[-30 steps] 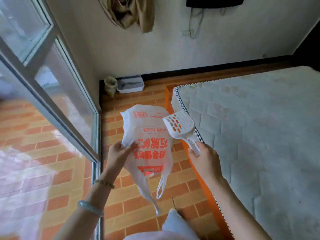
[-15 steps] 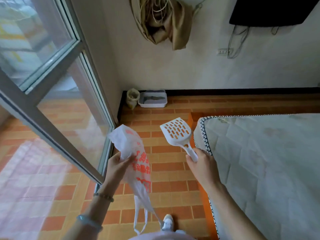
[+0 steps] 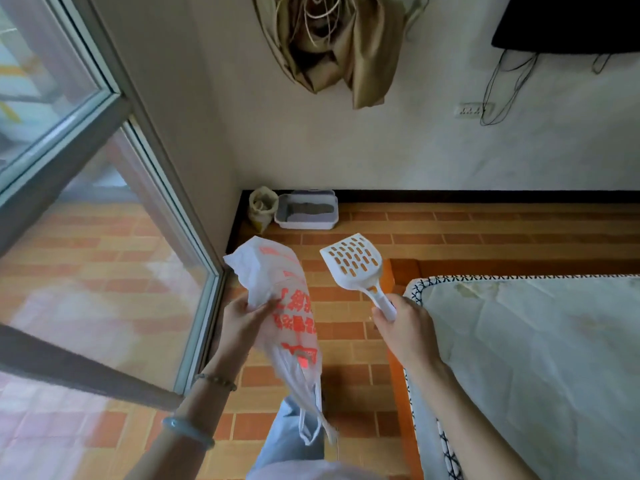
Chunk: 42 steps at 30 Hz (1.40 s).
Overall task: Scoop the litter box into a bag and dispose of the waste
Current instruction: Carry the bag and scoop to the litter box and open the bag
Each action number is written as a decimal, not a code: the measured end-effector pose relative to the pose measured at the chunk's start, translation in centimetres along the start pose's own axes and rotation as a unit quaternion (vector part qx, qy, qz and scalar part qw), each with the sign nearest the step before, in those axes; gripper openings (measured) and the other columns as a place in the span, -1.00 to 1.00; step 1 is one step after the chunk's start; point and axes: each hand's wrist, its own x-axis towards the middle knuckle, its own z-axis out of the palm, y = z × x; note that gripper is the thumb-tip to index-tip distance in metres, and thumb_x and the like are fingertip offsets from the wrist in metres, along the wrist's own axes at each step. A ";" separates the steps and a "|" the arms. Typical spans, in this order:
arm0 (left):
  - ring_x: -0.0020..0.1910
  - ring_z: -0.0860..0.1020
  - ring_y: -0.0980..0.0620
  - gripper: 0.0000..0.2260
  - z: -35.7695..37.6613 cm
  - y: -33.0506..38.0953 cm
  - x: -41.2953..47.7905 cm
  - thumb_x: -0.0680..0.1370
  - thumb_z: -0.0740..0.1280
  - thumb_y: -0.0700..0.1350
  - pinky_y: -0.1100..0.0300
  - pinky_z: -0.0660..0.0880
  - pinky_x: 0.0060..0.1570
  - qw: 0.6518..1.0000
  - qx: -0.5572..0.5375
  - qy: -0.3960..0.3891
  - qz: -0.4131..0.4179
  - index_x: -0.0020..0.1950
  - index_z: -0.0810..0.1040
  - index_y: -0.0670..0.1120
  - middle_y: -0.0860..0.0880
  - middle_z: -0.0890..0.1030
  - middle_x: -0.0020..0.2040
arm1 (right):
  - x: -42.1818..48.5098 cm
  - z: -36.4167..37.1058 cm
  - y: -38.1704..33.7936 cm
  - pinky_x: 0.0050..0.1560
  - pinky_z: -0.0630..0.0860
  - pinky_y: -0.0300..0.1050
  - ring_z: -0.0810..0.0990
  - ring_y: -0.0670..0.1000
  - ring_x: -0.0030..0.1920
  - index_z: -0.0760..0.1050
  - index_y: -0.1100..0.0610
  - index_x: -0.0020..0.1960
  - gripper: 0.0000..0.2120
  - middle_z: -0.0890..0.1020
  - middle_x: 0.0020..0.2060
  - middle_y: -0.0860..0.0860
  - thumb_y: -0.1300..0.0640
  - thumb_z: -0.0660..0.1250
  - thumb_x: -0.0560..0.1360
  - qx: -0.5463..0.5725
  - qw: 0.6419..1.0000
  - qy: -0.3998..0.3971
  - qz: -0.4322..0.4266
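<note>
Your left hand [image 3: 242,318] grips a white plastic bag [image 3: 287,306] with orange print, fingers and thumb curled round its crumpled upper part; the bag hangs down from that grip and its handles dangle near your trouser leg [image 3: 294,434]. Your right hand [image 3: 403,329] is wrapped round the handle of a white slotted scoop [image 3: 353,265], whose blade points up and away from you, tilted toward the wall. The two hands are held apart, bag on the left, scoop on the right.

The litter box [image 3: 306,210] sits on the tiled floor [image 3: 485,233] against the far wall, well ahead of both hands, with a grey patch of litter inside. A small tan sack [image 3: 262,206] stands just beside it on the left, in the corner. A mattress [image 3: 536,358] lies to your right, and a glass door [image 3: 114,244] runs along your left.
</note>
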 end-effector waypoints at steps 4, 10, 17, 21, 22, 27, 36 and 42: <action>-0.16 0.68 -0.15 -0.45 1.2 2.0 8.0 0.25 0.53 0.18 -0.15 0.60 -0.12 1.000 0.019 -0.011 0.007 0.02 0.60 -0.21 -0.14 0.70 -0.11 | 7.9 1.6 0.2 -0.51 0.09 -0.40 0.28 -0.24 -0.50 0.57 0.18 -0.11 -0.88 0.42 -0.42 -0.10 0.13 0.40 0.44 -0.011 1.000 0.005 0.010; -0.17 0.68 -0.12 -0.69 2.8 6.3 19.0 0.42 0.48 -0.05 -0.10 0.61 -0.11 0.999 0.035 -0.028 0.008 0.02 0.61 -0.24 -0.15 0.70 -0.12 | 20.0 3.7 -0.9 -0.52 0.08 -0.42 0.31 -0.20 -0.51 0.58 0.19 -0.12 -0.89 0.47 -0.43 -0.06 0.14 0.41 0.43 -0.016 1.000 0.013 0.018; -0.19 0.68 -0.17 -0.78 4.1 8.9 28.9 0.43 0.45 -0.11 -0.10 0.62 -0.16 0.999 0.023 -0.024 -0.022 -0.01 0.60 -0.20 -0.13 0.70 -0.15 | 29.1 5.8 -1.7 -0.50 0.09 -0.45 0.35 -0.17 -0.45 0.58 0.19 -0.01 -0.83 0.56 -0.37 -0.03 0.15 0.42 0.42 -0.006 1.000 0.007 0.019; -0.20 0.68 -0.14 -0.75 5.2 9.6 33.7 0.43 0.46 -0.11 -0.12 0.62 -0.15 0.999 0.016 -0.012 -0.047 0.02 0.58 -0.21 -0.16 0.69 -0.11 | 34.2 7.4 -1.1 -0.46 0.14 -0.46 0.35 -0.26 -0.44 0.56 0.17 0.05 -0.80 0.49 -0.36 -0.11 0.13 0.38 0.46 0.008 1.000 -0.018 0.016; -0.21 0.68 -0.13 -0.75 5.5 9.8 35.1 0.42 0.46 -0.11 -0.11 0.62 -0.15 0.999 0.017 -0.006 -0.050 0.01 0.58 -0.21 -0.16 0.69 -0.12 | 35.6 7.9 -0.9 -0.45 0.16 -0.46 0.37 -0.25 -0.42 0.55 0.16 0.06 -0.80 0.50 -0.34 -0.12 0.12 0.37 0.46 0.009 1.000 -0.021 0.014; -0.24 0.68 -0.11 -0.75 7.7 11.1 42.6 0.42 0.47 -0.09 -0.04 0.63 -0.20 0.998 0.020 0.009 -0.058 0.00 0.57 -0.21 -0.14 0.70 -0.16 | 43.6 9.9 0.4 -0.35 0.38 -0.44 0.52 -0.14 -0.31 0.54 0.16 0.11 -0.75 0.62 -0.24 -0.04 0.09 0.37 0.47 0.016 0.999 -0.040 0.004; -0.28 0.68 -0.08 -0.78 12.3 15.1 55.8 0.43 0.47 -0.11 0.02 0.63 -0.26 0.995 0.011 0.071 -0.062 -0.03 0.58 -0.20 -0.12 0.70 -0.19 | 60.6 11.2 1.9 -0.46 0.20 -0.50 0.35 -0.28 -0.48 0.57 0.16 0.05 -0.79 0.48 -0.36 -0.14 0.14 0.41 0.43 0.017 0.997 -0.055 -0.043; -0.25 0.68 -0.12 -0.76 13.4 16.8 62.0 0.43 0.47 -0.11 0.02 0.63 -0.27 0.991 -0.019 0.114 -0.066 -0.02 0.58 -0.24 -0.14 0.70 -0.19 | 69.2 12.9 1.5 -0.61 0.24 -0.41 0.34 -0.23 -0.55 0.56 0.13 0.11 -0.75 0.52 -0.42 -0.09 0.10 0.38 0.46 0.009 0.990 -0.106 -0.088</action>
